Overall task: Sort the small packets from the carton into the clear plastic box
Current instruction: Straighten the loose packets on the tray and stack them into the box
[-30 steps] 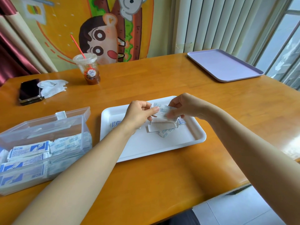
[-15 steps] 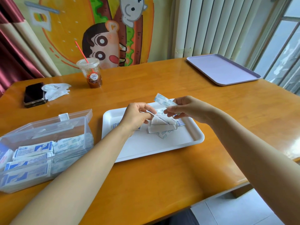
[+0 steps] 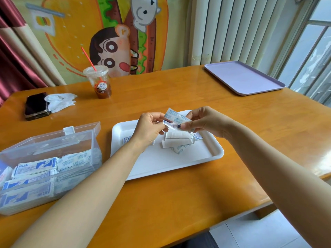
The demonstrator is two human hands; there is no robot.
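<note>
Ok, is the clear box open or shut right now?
Open. The box has its lid swung up behind it, and the packets stacked inside lie uncovered.

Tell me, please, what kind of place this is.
Probably a fast-food or snack shop: a cartoon burger mural fills the back, a plastic cup with a straw stands on the wooden table, and a lilac serving tray lies there too.

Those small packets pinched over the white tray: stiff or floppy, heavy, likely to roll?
Probably light: the packets sit in fingertip pinches of the left hand and right hand alone. Likely bendy, since one tilts and looks creased. Unlikely to roll: those in the clear box lie flat in stacks.
</note>
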